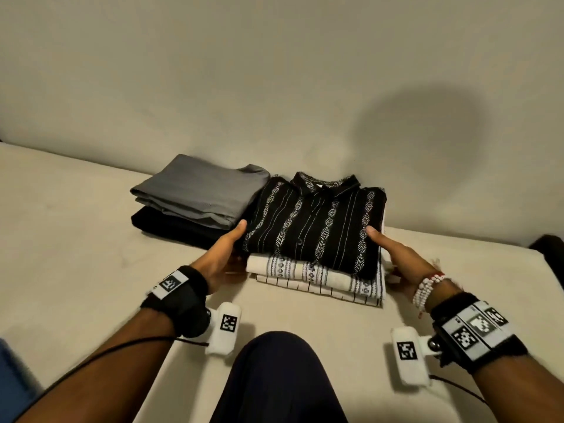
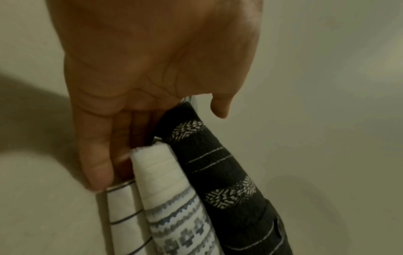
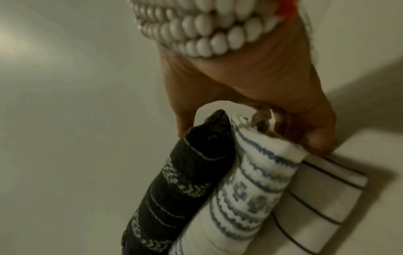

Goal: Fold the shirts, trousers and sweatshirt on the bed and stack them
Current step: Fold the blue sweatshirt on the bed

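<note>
Cream bedding covers the bed (image 1: 76,239), smooth and matte, meeting a plain beige wall (image 1: 274,71) behind. Landmark: black patterned shirt (image 1: 314,221), folded into a rectangle, woven with white vertical motifs, collar toward the wall. Directly beneath it lie a white patterned shirt (image 1: 305,271) with a knit-like grey band, then a white striped shirt (image 1: 320,290) on the bedding. Left of the landmark, touching it, a smooth grey folded garment (image 1: 195,193) tops a black folded garment (image 1: 171,224). Left hand (image 1: 222,257) and right hand (image 1: 399,257) clasp the landmark's stack at opposite sides: thumbs on top, fingers (image 2: 98,163) pressed together under the lowest shirt. White beaded bracelet (image 1: 427,288) circles the right wrist.
</note>
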